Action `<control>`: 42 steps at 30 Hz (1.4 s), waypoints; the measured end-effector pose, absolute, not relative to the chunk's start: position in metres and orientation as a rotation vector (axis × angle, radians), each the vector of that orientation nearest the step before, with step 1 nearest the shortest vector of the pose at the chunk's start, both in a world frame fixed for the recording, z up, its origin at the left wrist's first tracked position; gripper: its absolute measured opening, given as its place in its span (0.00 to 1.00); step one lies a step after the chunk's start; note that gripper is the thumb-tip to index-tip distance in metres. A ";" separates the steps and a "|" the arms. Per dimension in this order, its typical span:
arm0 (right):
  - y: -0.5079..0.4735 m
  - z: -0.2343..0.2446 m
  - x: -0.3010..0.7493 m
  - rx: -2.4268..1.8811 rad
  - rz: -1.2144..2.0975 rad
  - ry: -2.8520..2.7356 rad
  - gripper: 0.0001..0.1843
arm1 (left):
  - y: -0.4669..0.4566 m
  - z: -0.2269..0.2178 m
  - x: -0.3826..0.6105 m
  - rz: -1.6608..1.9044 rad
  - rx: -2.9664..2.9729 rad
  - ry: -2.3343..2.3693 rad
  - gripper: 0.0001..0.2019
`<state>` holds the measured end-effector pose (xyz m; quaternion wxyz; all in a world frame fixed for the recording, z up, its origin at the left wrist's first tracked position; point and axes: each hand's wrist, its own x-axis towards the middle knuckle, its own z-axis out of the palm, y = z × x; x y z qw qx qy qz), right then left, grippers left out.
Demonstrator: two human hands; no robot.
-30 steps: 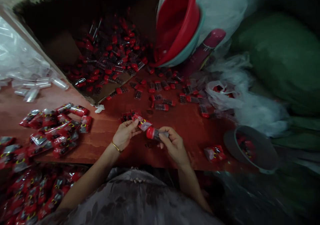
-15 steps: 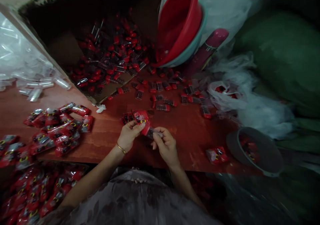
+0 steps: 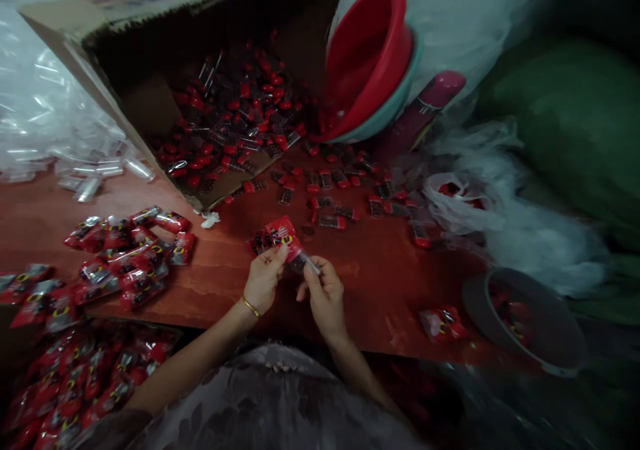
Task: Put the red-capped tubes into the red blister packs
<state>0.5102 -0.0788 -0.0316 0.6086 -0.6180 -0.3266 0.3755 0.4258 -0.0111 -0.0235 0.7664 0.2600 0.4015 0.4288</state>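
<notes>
– Left hand [image 3: 263, 278], what is it doing?
– It is raised just above the near edge of a red-brown table [image 3: 380, 270]. Its thumb and forefinger pinch a small red packet [image 3: 281, 230] by the lower end. A gold bangle [image 3: 250, 305] sits on the wrist.
– And the right hand [image 3: 325, 295]?
– Just beside the left, almost touching it. Its fingertips pinch a small clear tube [image 3: 306, 262], whose far end meets the mouth of the packet. I cannot tell whether the tip is inside.
– What lies around them?
– Beyond the hands, a cardboard box [image 3: 125, 97] is tipped on its side, and red-capped tubes [image 3: 240, 123] spill from it onto the table. More loose tubes [image 3: 333, 221] lie to its right. A red basin [image 3: 367, 57] leans beside the box, nested in a teal one. To the left, a heap of red packets [image 3: 125, 257] covers the table, with a pile of bare clear tubes [image 3: 90, 183] farther back. To the right, a lone packet [image 3: 443, 322] lies near the table edge, next to a grey bowl [image 3: 550, 323].
</notes>
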 end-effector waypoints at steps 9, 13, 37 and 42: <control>-0.073 -0.029 0.505 -1.472 0.812 -0.817 0.13 | -0.020 -0.026 0.428 0.950 0.650 0.843 0.16; -0.073 -0.032 0.501 -1.460 0.861 -0.869 0.13 | -0.010 -0.023 0.427 0.916 0.666 0.831 0.16; -0.067 -0.022 0.510 -1.329 1.103 -0.926 0.16 | 0.000 -0.015 0.421 0.858 0.706 0.805 0.19; -0.069 -0.032 0.515 -1.379 1.126 -0.860 0.15 | -0.009 -0.018 0.426 0.756 0.675 0.796 0.21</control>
